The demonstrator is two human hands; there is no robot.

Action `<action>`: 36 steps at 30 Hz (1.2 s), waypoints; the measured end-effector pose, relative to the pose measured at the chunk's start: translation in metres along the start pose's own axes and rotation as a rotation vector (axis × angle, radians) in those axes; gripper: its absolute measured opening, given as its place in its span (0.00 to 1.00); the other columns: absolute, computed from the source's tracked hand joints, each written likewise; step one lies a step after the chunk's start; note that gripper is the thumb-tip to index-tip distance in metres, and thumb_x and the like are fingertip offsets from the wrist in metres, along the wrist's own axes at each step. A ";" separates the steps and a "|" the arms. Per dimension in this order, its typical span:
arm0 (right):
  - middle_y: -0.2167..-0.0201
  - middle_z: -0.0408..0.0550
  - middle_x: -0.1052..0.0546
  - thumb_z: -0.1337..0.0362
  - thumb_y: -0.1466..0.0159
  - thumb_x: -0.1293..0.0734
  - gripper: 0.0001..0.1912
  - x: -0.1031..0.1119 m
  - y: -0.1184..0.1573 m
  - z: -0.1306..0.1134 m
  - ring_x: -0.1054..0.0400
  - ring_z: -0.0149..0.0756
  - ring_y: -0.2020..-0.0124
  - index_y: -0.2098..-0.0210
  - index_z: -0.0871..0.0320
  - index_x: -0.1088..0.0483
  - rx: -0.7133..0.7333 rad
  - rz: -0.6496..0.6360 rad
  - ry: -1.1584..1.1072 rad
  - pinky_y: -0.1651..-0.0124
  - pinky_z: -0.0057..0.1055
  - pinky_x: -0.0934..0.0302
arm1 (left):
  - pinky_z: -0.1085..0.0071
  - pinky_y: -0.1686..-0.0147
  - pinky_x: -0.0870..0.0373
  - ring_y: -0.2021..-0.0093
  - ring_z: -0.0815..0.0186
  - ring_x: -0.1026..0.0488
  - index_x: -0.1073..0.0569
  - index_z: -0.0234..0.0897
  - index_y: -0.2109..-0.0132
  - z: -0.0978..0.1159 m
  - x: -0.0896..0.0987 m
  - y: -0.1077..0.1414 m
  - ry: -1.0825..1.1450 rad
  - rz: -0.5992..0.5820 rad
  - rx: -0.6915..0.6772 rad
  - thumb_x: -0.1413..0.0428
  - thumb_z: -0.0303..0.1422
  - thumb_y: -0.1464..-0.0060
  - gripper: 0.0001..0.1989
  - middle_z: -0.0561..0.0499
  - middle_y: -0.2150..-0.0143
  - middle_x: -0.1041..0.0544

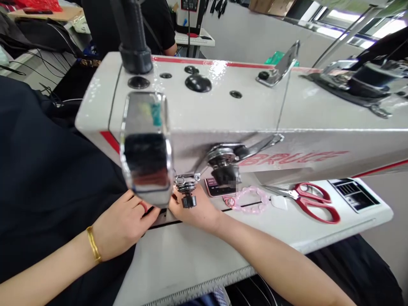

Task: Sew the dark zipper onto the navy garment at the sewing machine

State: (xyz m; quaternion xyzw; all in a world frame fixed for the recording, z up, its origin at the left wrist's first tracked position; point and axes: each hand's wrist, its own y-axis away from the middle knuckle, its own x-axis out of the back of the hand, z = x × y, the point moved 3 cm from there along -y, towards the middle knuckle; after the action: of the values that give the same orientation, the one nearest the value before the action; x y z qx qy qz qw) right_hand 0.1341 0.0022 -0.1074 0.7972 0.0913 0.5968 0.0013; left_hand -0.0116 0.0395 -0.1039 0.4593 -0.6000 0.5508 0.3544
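Note:
Under the head of a white sewing machine (pixel 239 106), both hands are close to the needle area, which the chrome cover (pixel 146 144) hides. My left hand (pixel 123 221), with a red ring and a gold bangle at the wrist, lies on dark navy fabric (pixel 57 170). Its thumb and fingers close on the fabric's edge, the tips partly covered. My right hand (pixel 199 210) is just right of the needle area, behind the small tension knob (pixel 188 199). Its fingers are curled, and whatever they pinch is hidden.
Right of my hands on the machine bed lie a phone (pixel 215 188), a pink bead bracelet (pixel 251 199), a white chalk-like piece (pixel 279 202) and red-handled scissors (pixel 314 202). A ruler strip (pixel 204 287) lines the front edge. Another person (pixel 159 25) sits beyond the machine.

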 end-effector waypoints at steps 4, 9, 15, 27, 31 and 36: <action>0.73 0.51 0.27 0.71 0.44 0.42 0.10 -0.001 -0.001 0.001 0.37 0.39 0.69 0.75 0.60 0.29 -0.035 0.016 0.013 0.62 0.35 0.46 | 0.57 0.61 0.33 0.58 0.56 0.32 0.28 0.29 0.60 0.002 0.002 0.001 0.000 0.018 -0.039 0.53 0.19 0.51 0.13 0.41 0.62 0.27; 0.70 0.53 0.26 0.70 0.42 0.43 0.12 0.003 0.000 -0.002 0.35 0.42 0.66 0.70 0.61 0.27 -0.022 -0.039 0.043 0.61 0.37 0.46 | 0.55 0.60 0.33 0.57 0.55 0.32 0.28 0.30 0.58 0.002 0.003 0.003 -0.003 -0.012 -0.057 0.52 0.20 0.51 0.13 0.41 0.62 0.26; 0.67 0.54 0.26 0.70 0.42 0.42 0.11 0.005 0.001 -0.002 0.35 0.43 0.64 0.69 0.61 0.27 -0.015 -0.053 0.034 0.60 0.37 0.45 | 0.59 0.67 0.33 0.58 0.54 0.30 0.28 0.32 0.58 0.002 0.002 0.004 -0.037 -0.021 -0.051 0.51 0.22 0.49 0.12 0.42 0.61 0.25; 0.72 0.44 0.29 0.72 0.39 0.42 0.09 -0.004 0.012 0.000 0.39 0.35 0.65 0.72 0.59 0.33 0.237 0.334 0.125 0.55 0.34 0.49 | 0.59 0.58 0.33 0.59 0.58 0.31 0.27 0.30 0.61 0.000 -0.001 -0.001 0.009 0.022 0.038 0.49 0.30 0.46 0.09 0.44 0.63 0.25; 0.74 0.45 0.29 0.71 0.40 0.42 0.09 0.001 0.015 0.002 0.39 0.35 0.66 0.73 0.59 0.32 0.231 0.396 0.147 0.56 0.34 0.50 | 0.63 0.62 0.33 0.60 0.59 0.31 0.27 0.31 0.60 -0.007 -0.004 -0.005 0.006 0.009 0.049 0.49 0.30 0.46 0.10 0.44 0.63 0.26; 0.78 0.45 0.29 0.69 0.41 0.42 0.11 0.003 0.011 0.003 0.39 0.35 0.72 0.76 0.58 0.32 0.142 0.395 0.172 0.60 0.33 0.48 | 0.68 0.73 0.37 0.72 0.64 0.34 0.26 0.32 0.66 -0.016 -0.003 -0.014 -0.111 0.027 0.034 0.54 0.31 0.44 0.13 0.46 0.74 0.30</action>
State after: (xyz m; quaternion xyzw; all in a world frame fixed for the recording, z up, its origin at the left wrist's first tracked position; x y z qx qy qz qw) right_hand 0.1396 -0.0081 -0.1038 0.7439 -0.0251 0.6432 -0.1796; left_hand 0.0008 0.0557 -0.0997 0.4870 -0.6155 0.5392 0.3054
